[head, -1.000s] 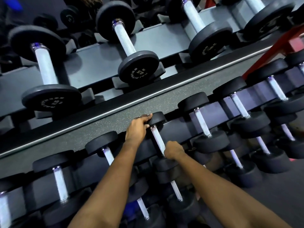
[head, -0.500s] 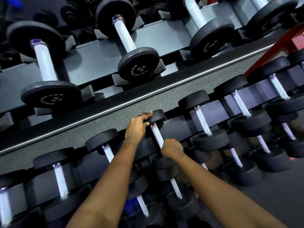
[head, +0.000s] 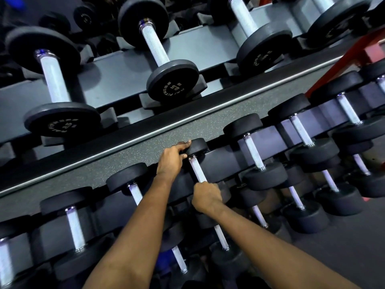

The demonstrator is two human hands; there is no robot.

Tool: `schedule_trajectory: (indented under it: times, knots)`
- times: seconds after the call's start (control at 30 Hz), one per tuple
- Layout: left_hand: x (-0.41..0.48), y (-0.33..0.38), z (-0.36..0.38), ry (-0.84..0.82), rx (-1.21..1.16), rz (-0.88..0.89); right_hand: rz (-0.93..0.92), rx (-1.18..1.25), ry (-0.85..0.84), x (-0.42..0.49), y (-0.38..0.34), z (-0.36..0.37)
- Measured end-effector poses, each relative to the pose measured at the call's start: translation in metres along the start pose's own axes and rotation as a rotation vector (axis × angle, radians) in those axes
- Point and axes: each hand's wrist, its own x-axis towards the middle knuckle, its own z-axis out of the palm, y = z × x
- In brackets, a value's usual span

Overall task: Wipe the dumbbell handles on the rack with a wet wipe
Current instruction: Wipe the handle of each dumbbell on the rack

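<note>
Black rubber and pale knurled steel: dumbbell [head: 196,149] on the top tier of the near rack [head: 220,163], between its neighbours in the slanted row. Left hand [head: 170,161] curled over its far head, fingertips on the rim. Right hand [head: 206,197] fisted round the near end of the handle [head: 197,171]; hides the near head and whatever else sits inside the fist. Lower tiers dim, hard to make out; leftmost dumbbells cut off by the edge. Beyond, a speckled grey strip [head: 145,151], then a grey shelf [head: 125,74] with larger dumbbells [head: 173,80] stamped 25. Red frame [head: 354,57] at right, dark floor [head: 343,257] beneath.
</note>
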Motion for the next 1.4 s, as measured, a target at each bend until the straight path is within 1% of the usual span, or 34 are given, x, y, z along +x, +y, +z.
schedule_trajectory:
  times: [0.07,0.13,0.17,0.2,0.27,0.3,0.37,0.43,0.53,0.6,0.77,0.93,1.1,1.23,1.3,1.4]
  knots:
    - [0.0,0.0,-0.001,-0.004,-0.006,-0.004,-0.083,-0.006,0.042,0.003,-0.005,0.001]
    - [0.0,0.0,-0.001,-0.008,-0.001,-0.011,-0.199,-0.042,0.125,0.011,-0.005,0.001]
    - [0.0,0.0,-0.001,-0.009,0.002,-0.015,-0.256,-0.068,0.132,0.015,-0.003,0.0]
    - [0.0,0.0,-0.001,-0.009,0.003,-0.018,-0.308,-0.117,0.1,0.019,0.0,-0.001]
    - [0.0,0.0,-0.001,-0.009,-0.001,-0.022,-0.347,-0.252,-0.011,0.026,0.01,0.0]
    - [0.001,-0.001,-0.001,-0.01,-0.006,-0.024,-0.33,-0.294,-0.07,0.028,0.016,0.001]
    - [0.002,-0.003,-0.001,-0.016,-0.02,-0.023,-0.286,-0.292,-0.137,0.03,0.027,0.001]
    - [0.003,-0.004,0.0,-0.021,-0.034,-0.015,-0.273,-0.292,-0.14,0.03,0.035,-0.001]
    - [0.005,-0.003,0.0,-0.015,-0.037,-0.016,-0.274,-0.355,-0.131,0.029,0.033,-0.006]
    - [0.005,-0.003,0.001,-0.009,-0.03,-0.022,-0.271,-0.381,-0.153,0.03,0.029,-0.007]
    - [0.005,-0.005,0.001,-0.02,-0.044,-0.023,-0.228,-0.347,-0.214,0.034,0.021,-0.004]
    - [0.007,-0.002,0.001,-0.025,-0.06,-0.04,-0.216,-0.304,-0.209,0.034,0.024,-0.009]
    - [0.008,0.0,0.001,-0.037,-0.059,-0.041,-0.185,-0.299,-0.24,0.04,0.015,-0.003]
    - [0.006,-0.002,0.0,-0.043,-0.119,-0.041,-0.166,-0.261,-0.235,0.041,0.009,0.006]
    - [0.005,-0.003,0.0,-0.041,-0.129,-0.027,-0.172,-0.2,-0.243,0.04,0.013,0.0]
    - [0.006,-0.005,0.0,-0.037,-0.131,-0.034,-0.171,-0.12,-0.306,0.039,0.029,-0.014]
